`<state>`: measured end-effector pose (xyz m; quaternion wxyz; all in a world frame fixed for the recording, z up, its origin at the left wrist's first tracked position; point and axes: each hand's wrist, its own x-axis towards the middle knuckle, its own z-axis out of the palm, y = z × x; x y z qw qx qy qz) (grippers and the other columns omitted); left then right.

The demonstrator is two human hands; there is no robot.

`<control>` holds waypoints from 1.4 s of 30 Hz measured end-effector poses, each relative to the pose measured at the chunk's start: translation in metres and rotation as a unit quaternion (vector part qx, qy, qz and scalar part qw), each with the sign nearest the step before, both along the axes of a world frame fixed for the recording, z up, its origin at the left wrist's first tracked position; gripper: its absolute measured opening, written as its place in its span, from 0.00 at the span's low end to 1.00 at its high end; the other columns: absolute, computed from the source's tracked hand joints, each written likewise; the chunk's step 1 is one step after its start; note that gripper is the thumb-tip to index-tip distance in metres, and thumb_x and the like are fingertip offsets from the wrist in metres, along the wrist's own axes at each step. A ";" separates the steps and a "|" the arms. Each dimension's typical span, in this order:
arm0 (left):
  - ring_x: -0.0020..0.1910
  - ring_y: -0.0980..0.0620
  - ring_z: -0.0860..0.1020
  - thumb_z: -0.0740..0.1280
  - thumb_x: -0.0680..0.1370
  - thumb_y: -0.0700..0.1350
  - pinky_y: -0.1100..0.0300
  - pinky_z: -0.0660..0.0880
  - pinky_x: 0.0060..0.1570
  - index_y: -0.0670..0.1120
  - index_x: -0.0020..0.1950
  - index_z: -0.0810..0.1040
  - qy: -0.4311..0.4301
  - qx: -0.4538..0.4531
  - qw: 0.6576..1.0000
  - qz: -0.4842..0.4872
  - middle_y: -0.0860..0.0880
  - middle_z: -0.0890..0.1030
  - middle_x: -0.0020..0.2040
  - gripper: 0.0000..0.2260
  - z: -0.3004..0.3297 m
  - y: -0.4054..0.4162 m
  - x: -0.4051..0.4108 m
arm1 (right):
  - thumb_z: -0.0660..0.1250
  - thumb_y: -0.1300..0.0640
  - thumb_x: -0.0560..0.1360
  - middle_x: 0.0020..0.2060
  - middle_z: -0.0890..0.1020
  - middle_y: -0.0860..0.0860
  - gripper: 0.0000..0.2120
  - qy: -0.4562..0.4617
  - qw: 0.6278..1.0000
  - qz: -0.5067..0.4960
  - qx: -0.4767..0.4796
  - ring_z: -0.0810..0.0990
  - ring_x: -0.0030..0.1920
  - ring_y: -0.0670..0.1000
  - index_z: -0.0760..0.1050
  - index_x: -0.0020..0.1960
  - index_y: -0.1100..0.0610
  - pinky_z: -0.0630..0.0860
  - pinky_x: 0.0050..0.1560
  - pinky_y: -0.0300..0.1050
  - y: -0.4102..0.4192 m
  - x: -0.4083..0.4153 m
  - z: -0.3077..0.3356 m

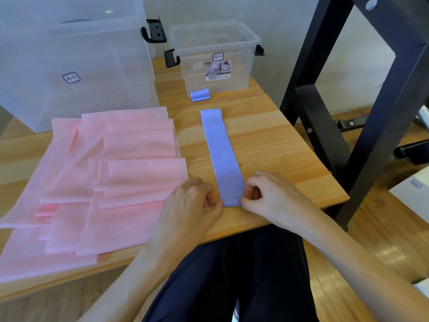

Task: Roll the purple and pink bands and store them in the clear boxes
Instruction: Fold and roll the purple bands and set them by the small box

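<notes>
Pinching the near end of the flat purple band (222,154), we hold one corner in each hand: our left hand (192,201) curls its fingers at the left corner, our right hand (267,194) at the right, both forearms reaching in over the wooden table (274,145). Beyond the band's far end sits a rolled purple band (200,95), touching the small clear box (214,59). Left of the flat band lie the pink bands (104,177), with the large clear box (69,61) behind them.
</notes>
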<state>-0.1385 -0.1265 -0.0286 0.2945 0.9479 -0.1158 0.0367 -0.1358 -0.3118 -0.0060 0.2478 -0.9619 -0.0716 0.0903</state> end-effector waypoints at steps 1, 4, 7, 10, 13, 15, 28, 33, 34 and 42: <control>0.38 0.50 0.76 0.70 0.72 0.44 0.49 0.76 0.39 0.48 0.35 0.76 -0.006 -0.001 1.000 0.002 0.52 0.76 0.37 0.07 0.000 0.001 0.000 | 0.67 0.50 0.76 0.42 0.75 0.45 0.09 0.001 1.000 0.000 0.006 0.72 0.43 0.44 0.72 0.39 0.51 0.68 0.39 0.38 0.000 0.000 0.000; 0.39 0.54 0.76 0.68 0.73 0.49 0.53 0.75 0.38 0.51 0.39 0.78 -0.048 -0.022 0.999 -0.009 0.55 0.76 0.39 0.05 -0.002 0.005 -0.004 | 0.68 0.51 0.76 0.42 0.75 0.45 0.08 0.006 1.000 -0.001 0.025 0.72 0.42 0.44 0.74 0.40 0.51 0.68 0.40 0.40 -0.002 0.000 0.000; 0.41 0.56 0.77 0.64 0.77 0.52 0.57 0.75 0.39 0.54 0.45 0.80 -0.093 -0.041 0.993 -0.056 0.58 0.77 0.43 0.07 -0.004 0.002 -0.008 | 0.68 0.50 0.77 0.42 0.74 0.44 0.09 0.014 0.999 0.006 0.028 0.71 0.41 0.43 0.73 0.40 0.50 0.67 0.40 0.40 -0.004 0.001 0.000; 0.41 0.56 0.77 0.68 0.78 0.50 0.56 0.75 0.40 0.53 0.44 0.82 -0.096 -0.045 0.991 -0.078 0.59 0.78 0.43 0.04 -0.009 0.001 -0.008 | 0.68 0.50 0.77 0.42 0.74 0.44 0.10 0.017 0.999 0.007 0.026 0.71 0.42 0.43 0.72 0.39 0.48 0.68 0.41 0.40 -0.005 0.002 0.000; 0.40 0.56 0.76 0.73 0.75 0.46 0.55 0.75 0.40 0.54 0.41 0.81 -0.079 -0.040 0.995 -0.050 0.59 0.78 0.42 0.04 -0.012 -0.001 -0.008 | 0.71 0.52 0.75 0.41 0.75 0.44 0.09 -0.010 0.999 -0.006 0.047 0.72 0.41 0.42 0.73 0.40 0.49 0.68 0.42 0.40 -0.003 0.002 -0.002; 0.41 0.56 0.77 0.73 0.74 0.45 0.56 0.74 0.41 0.53 0.41 0.81 -0.069 -0.045 0.996 -0.042 0.59 0.77 0.42 0.04 -0.012 -0.002 -0.007 | 0.74 0.55 0.73 0.41 0.76 0.44 0.08 -0.048 0.997 -0.009 0.067 0.72 0.39 0.41 0.75 0.41 0.50 0.68 0.40 0.37 -0.003 0.001 -0.004; 0.44 0.55 0.78 0.70 0.76 0.49 0.59 0.74 0.44 0.54 0.46 0.83 -0.040 -0.041 0.997 -0.060 0.59 0.78 0.45 0.02 -0.009 -0.001 -0.010 | 0.73 0.57 0.75 0.41 0.77 0.46 0.04 -0.129 0.980 0.066 0.139 0.75 0.43 0.45 0.84 0.45 0.57 0.71 0.45 0.40 -0.016 -0.010 -0.019; 0.45 0.59 0.78 0.70 0.76 0.46 0.57 0.76 0.45 0.56 0.44 0.80 0.022 -0.071 0.995 -0.065 0.60 0.79 0.43 0.04 -0.002 0.002 -0.012 | 0.70 0.52 0.77 0.42 0.78 0.45 0.07 -0.032 0.992 0.047 0.109 0.75 0.43 0.43 0.82 0.45 0.54 0.70 0.44 0.37 -0.012 -0.011 -0.012; 0.45 0.60 0.78 0.70 0.76 0.46 0.56 0.76 0.45 0.56 0.44 0.80 0.028 -0.070 0.995 -0.060 0.60 0.79 0.42 0.04 -0.001 0.001 -0.011 | 0.71 0.51 0.76 0.41 0.79 0.45 0.06 -0.027 0.993 0.029 0.107 0.75 0.43 0.43 0.81 0.45 0.53 0.71 0.44 0.38 -0.011 -0.010 -0.012; 0.41 0.52 0.78 0.71 0.75 0.44 0.50 0.75 0.43 0.51 0.42 0.80 -0.050 -0.028 0.997 -0.058 0.56 0.78 0.40 0.03 -0.003 -0.001 -0.010 | 0.75 0.53 0.73 0.39 0.77 0.46 0.05 -0.091 0.987 -0.014 0.131 0.76 0.40 0.46 0.83 0.41 0.54 0.73 0.43 0.42 -0.010 -0.013 -0.019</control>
